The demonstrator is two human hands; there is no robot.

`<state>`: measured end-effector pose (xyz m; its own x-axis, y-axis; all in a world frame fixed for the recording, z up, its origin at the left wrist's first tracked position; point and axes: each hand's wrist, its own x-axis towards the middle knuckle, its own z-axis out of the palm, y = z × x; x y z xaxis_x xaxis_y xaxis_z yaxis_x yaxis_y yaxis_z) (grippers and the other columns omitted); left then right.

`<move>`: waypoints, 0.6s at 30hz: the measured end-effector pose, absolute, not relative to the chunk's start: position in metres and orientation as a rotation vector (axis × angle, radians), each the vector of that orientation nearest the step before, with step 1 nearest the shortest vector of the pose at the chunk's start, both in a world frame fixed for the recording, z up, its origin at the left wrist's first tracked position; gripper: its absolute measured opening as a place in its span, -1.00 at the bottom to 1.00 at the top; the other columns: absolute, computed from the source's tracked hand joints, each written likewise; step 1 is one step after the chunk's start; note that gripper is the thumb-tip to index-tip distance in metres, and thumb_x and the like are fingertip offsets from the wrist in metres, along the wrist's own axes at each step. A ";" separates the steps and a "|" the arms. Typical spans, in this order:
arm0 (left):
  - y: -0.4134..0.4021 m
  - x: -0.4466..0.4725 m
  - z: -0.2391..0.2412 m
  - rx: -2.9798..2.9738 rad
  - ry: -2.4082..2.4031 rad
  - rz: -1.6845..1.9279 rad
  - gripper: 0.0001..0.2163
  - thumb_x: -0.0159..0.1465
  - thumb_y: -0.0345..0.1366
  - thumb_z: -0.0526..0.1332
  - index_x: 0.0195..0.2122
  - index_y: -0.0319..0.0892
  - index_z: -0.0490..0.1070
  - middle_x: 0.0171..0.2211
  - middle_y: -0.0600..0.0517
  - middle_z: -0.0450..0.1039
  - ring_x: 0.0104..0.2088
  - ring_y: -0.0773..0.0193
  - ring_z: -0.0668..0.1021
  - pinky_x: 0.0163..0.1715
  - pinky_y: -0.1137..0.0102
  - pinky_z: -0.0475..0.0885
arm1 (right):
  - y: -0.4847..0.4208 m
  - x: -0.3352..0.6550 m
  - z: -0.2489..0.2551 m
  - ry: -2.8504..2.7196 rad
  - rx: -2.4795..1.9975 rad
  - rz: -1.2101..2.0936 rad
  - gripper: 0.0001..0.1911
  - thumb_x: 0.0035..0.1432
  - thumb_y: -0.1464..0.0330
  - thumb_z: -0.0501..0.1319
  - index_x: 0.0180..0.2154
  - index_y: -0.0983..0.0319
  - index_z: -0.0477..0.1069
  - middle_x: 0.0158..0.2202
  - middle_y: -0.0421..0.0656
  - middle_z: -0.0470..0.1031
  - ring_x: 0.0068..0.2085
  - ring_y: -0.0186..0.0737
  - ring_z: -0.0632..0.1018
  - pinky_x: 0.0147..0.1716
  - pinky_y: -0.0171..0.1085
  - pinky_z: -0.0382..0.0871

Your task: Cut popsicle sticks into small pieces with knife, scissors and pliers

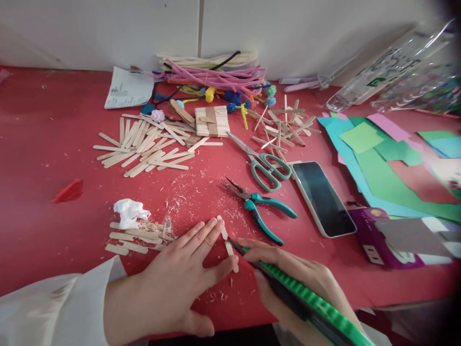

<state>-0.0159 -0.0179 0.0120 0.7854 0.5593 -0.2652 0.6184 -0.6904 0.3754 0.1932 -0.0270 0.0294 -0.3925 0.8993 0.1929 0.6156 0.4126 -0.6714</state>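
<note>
Left hand (180, 283) presses flat, fingers spread, on a stick (227, 247) (wooden); right hand (291, 281) grips a knife (306, 300) against it.

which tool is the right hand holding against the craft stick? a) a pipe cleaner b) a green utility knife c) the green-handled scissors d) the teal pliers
b: the right hand grips a green utility knife with its blade at the craft stick, which the left hand pins to the table; the scissors and pliers lie untouched beyond.
</note>
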 end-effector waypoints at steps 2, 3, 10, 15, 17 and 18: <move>-0.018 -0.016 0.013 2.521 0.887 -0.207 -0.03 -0.13 0.10 0.41 0.28 -0.05 0.05 0.32 -0.28 -0.24 0.28 -0.24 -0.02 0.17 -0.01 0.07 | -0.030 0.188 0.026 -2.024 -1.362 0.664 -0.74 0.04 0.53 0.09 -0.27 0.10 0.40 -0.26 -0.23 0.63 -0.37 -0.23 0.66 -0.38 -0.41 0.56; -0.018 -0.016 0.013 2.520 0.887 -0.216 -0.03 -0.14 0.10 0.41 0.27 -0.06 0.06 0.32 -0.30 -0.24 0.28 -0.25 -0.01 0.17 -0.01 0.08 | -0.032 0.186 0.023 -1.972 -1.396 0.645 -0.76 0.03 0.52 0.10 -0.29 0.09 0.40 -0.27 -0.24 0.63 -0.38 -0.23 0.66 -0.41 -0.42 0.56; -0.018 -0.019 0.007 2.561 0.880 -0.135 -0.08 -0.11 0.17 0.35 0.26 -0.02 0.10 0.34 -0.20 -0.24 0.28 -0.22 -0.02 0.19 0.01 0.02 | -0.039 0.194 0.009 -1.891 -1.468 0.569 -0.82 0.03 0.46 0.16 -0.29 0.12 0.38 -0.26 -0.19 0.63 -0.33 -0.20 0.66 -0.36 -0.39 0.56; -0.020 -0.020 0.005 2.606 0.895 -0.101 -0.04 -0.13 0.20 0.34 0.27 -0.02 0.07 0.34 -0.22 -0.25 0.28 -0.23 0.00 0.19 0.03 0.04 | -0.041 0.210 0.013 -2.178 -1.232 0.677 -0.68 0.07 0.50 0.14 -0.10 0.14 0.35 -0.05 -0.08 0.54 -0.11 -0.21 0.60 -0.19 -0.38 0.51; -0.021 -0.019 0.005 2.615 0.895 -0.111 -0.02 -0.13 0.21 0.33 0.29 -0.01 0.01 0.33 -0.25 -0.27 0.28 -0.24 -0.01 0.18 0.02 0.06 | -0.042 0.212 0.013 -2.183 -1.224 0.609 -0.66 0.08 0.52 0.10 -0.10 0.12 0.36 -0.10 -0.10 0.56 -0.16 -0.25 0.61 -0.20 -0.38 0.51; -0.021 -0.019 0.005 2.615 0.892 -0.121 -0.01 -0.13 0.22 0.33 0.29 0.00 -0.01 0.33 -0.26 -0.26 0.28 -0.24 -0.01 0.17 0.01 0.07 | -0.042 0.212 0.012 -2.174 -1.229 0.575 -0.66 0.09 0.52 0.08 -0.10 0.11 0.37 -0.15 -0.12 0.57 -0.21 -0.26 0.63 -0.22 -0.38 0.51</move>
<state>-0.0190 -0.0211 0.0051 0.7953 0.5728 -0.1986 0.6050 -0.7292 0.3198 0.2118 -0.0421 0.0120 -0.4144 0.8701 0.2669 0.6243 0.4851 -0.6123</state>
